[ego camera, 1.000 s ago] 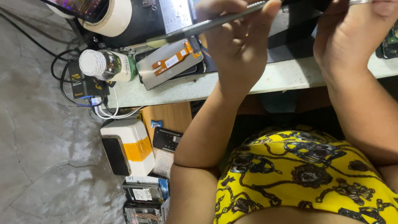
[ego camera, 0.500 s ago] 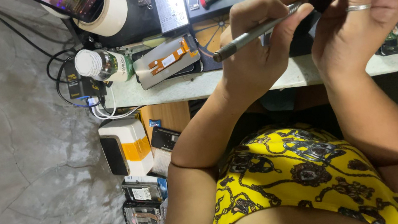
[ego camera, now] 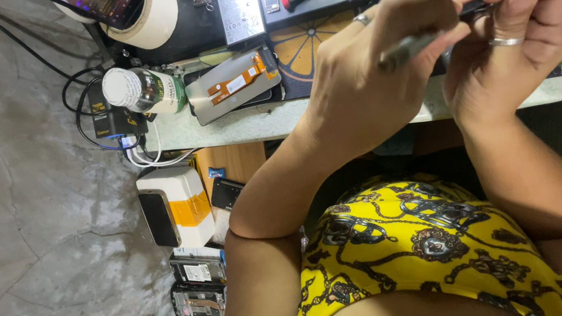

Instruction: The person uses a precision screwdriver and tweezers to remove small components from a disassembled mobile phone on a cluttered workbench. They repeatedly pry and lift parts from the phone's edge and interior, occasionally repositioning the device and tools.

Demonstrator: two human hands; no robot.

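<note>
The garment (ego camera: 419, 234) was bright yellow with a black-and-white chain pattern. Left of it stood a white box (ego camera: 176, 206) banded in orange. Above that, on the pale worktop (ego camera: 234, 124), lay a grey screen panel (ego camera: 233, 85) with an orange strip, beside a white-capped, green-labelled bottle (ego camera: 144, 89). The floor (ego camera: 26, 232) was mottled grey.

A pale workbench (ego camera: 248, 126) carries a phone screen panel (ego camera: 233, 87) and a white-capped bottle (ego camera: 140, 91) left of the left hand (ego camera: 371, 75); a dark mat (ego camera: 313, 43) lies beyond it.
</note>
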